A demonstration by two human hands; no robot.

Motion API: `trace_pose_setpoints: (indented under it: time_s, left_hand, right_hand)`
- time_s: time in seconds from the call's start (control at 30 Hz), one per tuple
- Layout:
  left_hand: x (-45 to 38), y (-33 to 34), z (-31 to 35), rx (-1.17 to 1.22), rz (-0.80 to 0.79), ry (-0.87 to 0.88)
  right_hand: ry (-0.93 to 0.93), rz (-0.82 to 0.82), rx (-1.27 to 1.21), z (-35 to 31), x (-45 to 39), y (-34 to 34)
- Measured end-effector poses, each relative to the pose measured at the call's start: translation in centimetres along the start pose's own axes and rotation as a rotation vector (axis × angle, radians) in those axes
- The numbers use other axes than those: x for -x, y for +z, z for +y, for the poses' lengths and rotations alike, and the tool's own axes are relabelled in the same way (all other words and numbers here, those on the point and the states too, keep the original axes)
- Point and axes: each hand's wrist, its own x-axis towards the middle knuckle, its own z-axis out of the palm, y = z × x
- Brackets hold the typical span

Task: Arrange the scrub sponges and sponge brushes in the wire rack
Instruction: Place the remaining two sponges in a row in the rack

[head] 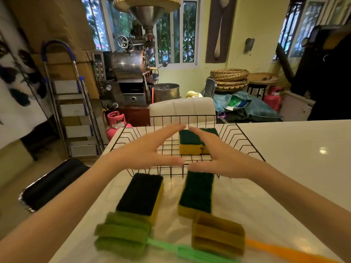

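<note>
A black wire rack [136,132] stands on the white table. Two yellow scrub sponges with green tops [190,142] lie side by side inside it, right of centre. My left hand [152,149] and my right hand [218,154] hover over the rack with fingers spread, holding nothing. In front of the rack lie a dark-topped scrub sponge [141,196] and a green-topped scrub sponge [197,193]. Nearest me lie a green sponge brush [121,237] with a green handle and an orange-brown sponge brush [218,234] with an orange handle.
The white table [294,158] stretches to the right. A white chair back [182,108] stands behind the rack. A black chair [51,185] sits at the table's left edge, with a pink gas cylinder [116,123] and a stepladder [76,111] beyond.
</note>
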Motion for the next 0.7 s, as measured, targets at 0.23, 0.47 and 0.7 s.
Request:
trace_pose_setpoints:
  time_s: [0.23, 0.47, 0.7]
  left_hand:
    - [6.5, 3.6, -1.7, 0.015, -0.093, 0.007]
    - [8.1, 4.2, -3.2, -0.106, -0.129, -0.126]
    - [6.1, 3.5, -3.4, -0.186, -0.211, -0.194]
  right_hand:
    - [-0.081, -0.031, 0.175, -1.5, 5.6, 3.8]
    - [0.041, -0.049, 0.136, -1.0, 5.3, 4.6]
    - [0.196, -0.152, 0.158, -0.7, 3.3, 4.1]
